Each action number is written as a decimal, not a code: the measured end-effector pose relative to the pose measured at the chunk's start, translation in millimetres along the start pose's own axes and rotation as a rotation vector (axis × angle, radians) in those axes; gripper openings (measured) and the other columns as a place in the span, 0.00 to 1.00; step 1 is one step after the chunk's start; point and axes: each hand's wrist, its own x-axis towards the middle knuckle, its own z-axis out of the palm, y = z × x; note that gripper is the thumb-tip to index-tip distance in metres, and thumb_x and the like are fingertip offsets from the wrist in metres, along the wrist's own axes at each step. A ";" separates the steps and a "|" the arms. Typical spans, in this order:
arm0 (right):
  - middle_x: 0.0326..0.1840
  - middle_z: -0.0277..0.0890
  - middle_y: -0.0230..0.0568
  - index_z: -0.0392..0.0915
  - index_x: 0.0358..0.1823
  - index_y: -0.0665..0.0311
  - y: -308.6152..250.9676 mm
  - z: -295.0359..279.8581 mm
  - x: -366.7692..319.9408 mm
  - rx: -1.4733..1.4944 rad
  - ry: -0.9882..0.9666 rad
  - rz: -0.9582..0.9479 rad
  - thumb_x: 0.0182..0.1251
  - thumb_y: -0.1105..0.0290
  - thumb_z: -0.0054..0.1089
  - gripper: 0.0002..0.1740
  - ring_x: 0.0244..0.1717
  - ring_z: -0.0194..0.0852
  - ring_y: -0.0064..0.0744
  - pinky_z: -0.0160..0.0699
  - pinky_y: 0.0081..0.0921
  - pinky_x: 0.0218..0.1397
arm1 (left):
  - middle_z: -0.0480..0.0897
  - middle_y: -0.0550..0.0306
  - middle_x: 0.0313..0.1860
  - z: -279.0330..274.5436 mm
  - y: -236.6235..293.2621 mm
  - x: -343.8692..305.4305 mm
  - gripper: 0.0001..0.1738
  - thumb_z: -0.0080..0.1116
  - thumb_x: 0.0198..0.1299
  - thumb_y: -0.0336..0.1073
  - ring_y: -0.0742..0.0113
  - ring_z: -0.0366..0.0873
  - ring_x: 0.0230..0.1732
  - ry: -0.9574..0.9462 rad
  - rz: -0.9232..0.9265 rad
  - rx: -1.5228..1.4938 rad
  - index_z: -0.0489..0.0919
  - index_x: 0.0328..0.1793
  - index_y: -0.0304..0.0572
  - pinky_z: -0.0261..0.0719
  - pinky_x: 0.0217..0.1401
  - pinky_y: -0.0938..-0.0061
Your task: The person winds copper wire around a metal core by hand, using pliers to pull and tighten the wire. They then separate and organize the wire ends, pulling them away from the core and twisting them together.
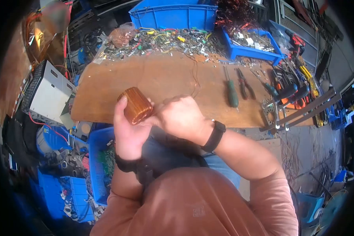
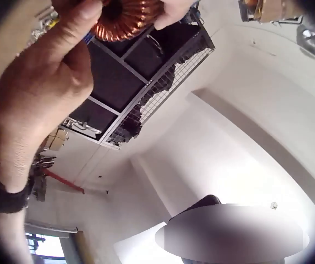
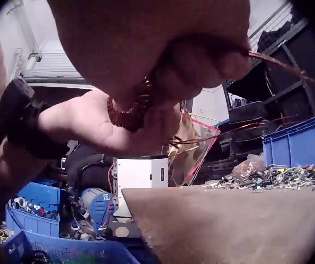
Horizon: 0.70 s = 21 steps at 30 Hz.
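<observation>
A thick ring coil wound with copper wire point(image 1: 135, 104) is held in my left hand point(image 1: 126, 135), thumb along its side, over the front edge of the wooden table. In the left wrist view the ridged windings of the coil point(image 2: 125, 21) show past the thumb. My right hand point(image 1: 183, 118) is curled close beside the coil and grips copper wire point(image 3: 275, 61), which sticks out of the fist in the right wrist view. More loose wire point(image 3: 223, 133) trails from near the coil. The fingers of the right hand partly hide the coil there.
On the wooden table point(image 1: 157, 76) lie a green screwdriver point(image 1: 232, 92), pliers point(image 1: 246, 84) and a hacksaw point(image 1: 303, 108). Small scrap point(image 1: 169, 41) is heaped at the back, near a blue bin point(image 1: 177, 17) and a blue tray point(image 1: 255, 53). A white box point(image 1: 51, 92) stands left.
</observation>
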 end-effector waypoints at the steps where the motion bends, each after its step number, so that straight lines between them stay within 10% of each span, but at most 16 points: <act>1: 0.19 0.77 0.45 0.80 0.22 0.62 -2.3 -0.4 6.2 0.005 0.019 0.048 0.61 0.46 0.57 0.25 0.24 0.80 0.45 0.77 0.40 0.29 | 0.80 0.50 0.40 4.9 3.5 3.8 0.21 0.58 0.61 0.48 0.57 0.78 0.44 -0.009 0.018 0.001 0.75 0.50 0.39 0.78 0.45 0.63; 9: 0.20 0.79 0.49 0.83 0.22 0.63 -21.1 2.5 48.8 0.045 0.012 0.337 0.63 0.42 0.53 0.30 0.25 0.82 0.47 0.79 0.39 0.30 | 0.76 0.62 0.31 9.7 3.4 56.3 0.16 0.58 0.64 0.50 0.75 0.70 0.28 0.229 0.731 0.308 0.74 0.47 0.47 0.61 0.21 0.84; 12: 0.20 0.79 0.47 0.83 0.21 0.63 -18.0 2.2 47.8 0.021 0.041 0.299 0.62 0.41 0.54 0.30 0.25 0.81 0.47 0.78 0.39 0.29 | 0.76 0.58 0.34 15.4 6.3 45.6 0.18 0.56 0.65 0.50 0.69 0.71 0.31 0.264 0.640 0.218 0.73 0.48 0.45 0.64 0.24 0.80; 15: 0.19 0.78 0.46 0.81 0.19 0.61 -10.2 -4.5 41.9 -0.010 0.061 0.221 0.61 0.43 0.57 0.28 0.24 0.80 0.47 0.77 0.39 0.27 | 0.80 0.49 0.47 -0.3 16.3 28.6 0.23 0.55 0.66 0.47 0.59 0.80 0.46 -0.007 0.386 0.100 0.73 0.56 0.34 0.77 0.49 0.66; 21: 0.17 0.77 0.47 0.81 0.19 0.62 -14.3 -27.0 31.0 0.023 0.127 0.166 0.61 0.45 0.58 0.27 0.22 0.80 0.46 0.77 0.39 0.27 | 0.74 0.40 0.60 -4.2 31.8 19.3 0.37 0.58 0.61 0.56 0.38 0.70 0.64 -0.469 0.335 0.060 0.66 0.68 0.37 0.64 0.70 0.45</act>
